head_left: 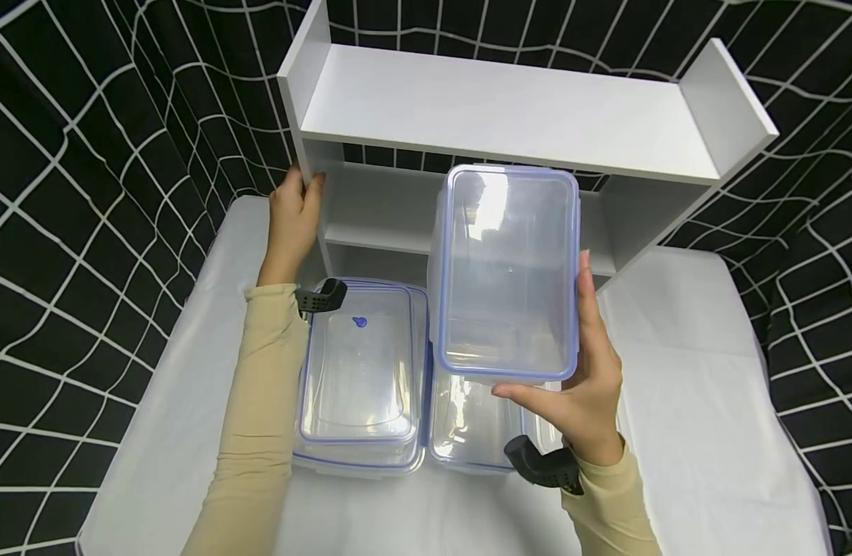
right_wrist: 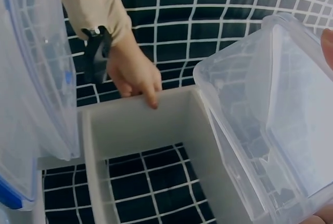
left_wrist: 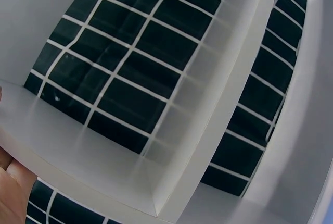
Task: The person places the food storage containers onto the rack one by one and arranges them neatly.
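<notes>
Clear container (head_left: 509,270), raised before the white shelf (head_left: 502,108) and above the right-hand box (head_left: 467,428). Pointing toward the shelf, with the long axis of its lid running away from the person, and with this lid facing the head camera. Pinched at right side and near edge between thumb and fingers of the right hand (head_left: 592,386). Gripped by the left hand (head_left: 293,224): the shelf's left side panel (head_left: 307,69).

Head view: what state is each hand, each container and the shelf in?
White shelf: upright
Left hand: gripping the shelf's left side
Held container: raised, lid state unclear
Right hand: holding that container
Left container: lidded
Partly hidden container: lid state unclear
</notes>
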The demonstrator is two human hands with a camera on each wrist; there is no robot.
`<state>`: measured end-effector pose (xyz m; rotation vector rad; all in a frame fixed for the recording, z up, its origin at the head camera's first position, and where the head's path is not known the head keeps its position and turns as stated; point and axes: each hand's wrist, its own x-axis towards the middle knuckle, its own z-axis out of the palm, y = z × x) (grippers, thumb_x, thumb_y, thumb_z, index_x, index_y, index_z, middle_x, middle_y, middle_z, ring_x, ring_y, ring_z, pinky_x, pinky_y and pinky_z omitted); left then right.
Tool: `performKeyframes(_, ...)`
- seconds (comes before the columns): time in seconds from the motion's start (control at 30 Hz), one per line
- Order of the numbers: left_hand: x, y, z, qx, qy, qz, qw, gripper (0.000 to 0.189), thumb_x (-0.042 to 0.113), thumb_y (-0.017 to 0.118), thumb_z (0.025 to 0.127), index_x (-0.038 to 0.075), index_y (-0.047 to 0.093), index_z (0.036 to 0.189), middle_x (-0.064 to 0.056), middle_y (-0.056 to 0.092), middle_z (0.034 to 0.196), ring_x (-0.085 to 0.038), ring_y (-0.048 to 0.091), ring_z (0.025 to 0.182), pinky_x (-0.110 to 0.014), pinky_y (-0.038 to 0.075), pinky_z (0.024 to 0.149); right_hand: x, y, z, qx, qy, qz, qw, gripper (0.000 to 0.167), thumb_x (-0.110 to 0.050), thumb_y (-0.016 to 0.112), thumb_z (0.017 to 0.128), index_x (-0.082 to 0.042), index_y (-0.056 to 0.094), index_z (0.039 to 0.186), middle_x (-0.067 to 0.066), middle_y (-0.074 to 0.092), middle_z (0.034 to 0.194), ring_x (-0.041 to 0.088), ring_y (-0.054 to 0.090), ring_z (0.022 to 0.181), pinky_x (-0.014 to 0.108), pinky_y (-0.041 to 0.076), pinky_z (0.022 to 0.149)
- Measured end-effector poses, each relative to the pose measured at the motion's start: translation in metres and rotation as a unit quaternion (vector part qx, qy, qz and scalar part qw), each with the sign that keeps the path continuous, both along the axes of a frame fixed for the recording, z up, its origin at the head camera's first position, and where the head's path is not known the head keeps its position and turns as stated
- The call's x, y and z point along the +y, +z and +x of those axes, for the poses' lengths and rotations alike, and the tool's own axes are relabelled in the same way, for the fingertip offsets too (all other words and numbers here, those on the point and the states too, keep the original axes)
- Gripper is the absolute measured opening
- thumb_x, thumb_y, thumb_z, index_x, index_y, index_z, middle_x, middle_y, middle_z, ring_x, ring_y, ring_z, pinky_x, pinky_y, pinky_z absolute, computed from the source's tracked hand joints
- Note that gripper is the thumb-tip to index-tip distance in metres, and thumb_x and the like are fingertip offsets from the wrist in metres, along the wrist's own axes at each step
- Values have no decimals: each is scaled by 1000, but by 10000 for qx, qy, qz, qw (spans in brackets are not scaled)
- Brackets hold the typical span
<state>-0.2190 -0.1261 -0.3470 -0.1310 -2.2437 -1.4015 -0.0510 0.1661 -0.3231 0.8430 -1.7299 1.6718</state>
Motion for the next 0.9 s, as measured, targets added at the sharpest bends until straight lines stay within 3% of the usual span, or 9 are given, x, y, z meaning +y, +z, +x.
performKeyframes(0.27,0,0,-1,-54,-4,7,10000,28,10,50,98,-11,55,116,-26,62,110,-31,57,92,-46,44,81,-6,12,-12,103,-106,-336,9993,112,-21,93,54,13,30,140,26,26,149,42,35,129,37,44,95)
performKeyframes(0.47,0,-1,-1,-94,-38,-7,9999,28,11,50,98,-11,55,114,-27,63,101,-30,53,81,-44,43,74,-12,23,-23,186,-313,-525,9980,115,-25,94,52,15,31,139,28,26,148,42,29,133,43,39,100)
performKeyframes(0.63,0,-1,-1,-82,-44,-10,10000,28,12,50,98,-11,55,114,-27,63,97,-30,52,77,-43,42,72,-20,33,-36,310,-489,-582,9966,116,-31,93,52,17,30,137,28,28,147,41,29,134,46,36,101)
performKeyframes(0.9,0,0,-1,-23,-82,34,10000,27,10,50,98,-12,55,112,-26,62,91,-29,50,73,-42,40,68,-33,44,-60,214,-428,-539,9974,117,-35,92,54,15,28,139,26,28,148,37,34,132,46,38,100)
